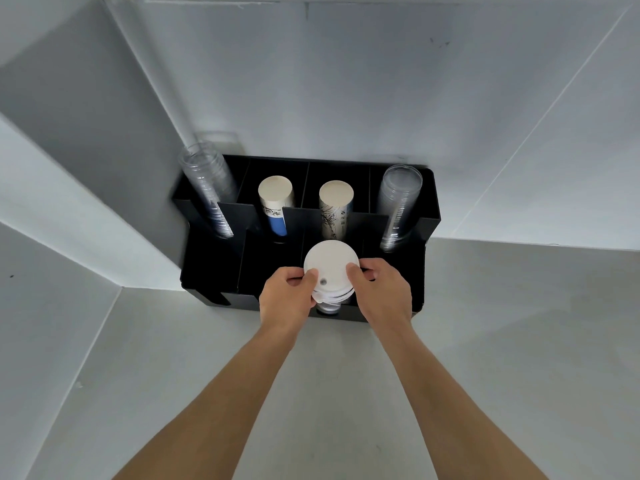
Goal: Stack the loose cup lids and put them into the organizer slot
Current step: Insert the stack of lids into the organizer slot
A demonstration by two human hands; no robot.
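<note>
Both hands clamp the stack of lids (330, 271) at frame centre: left hand (285, 294) on its left rim, right hand (381, 289) on its right, thumbs on the top lid. Stack sits partly down in the third front slot of the black organizer (429, 216); lower lids look fanned. Judgement: square the edges, keep the stack upright, lower evenly. Paper cups (336, 209) stand behind, clear cups (398, 206) upper right. Tabletop (519, 341) bare.
</note>
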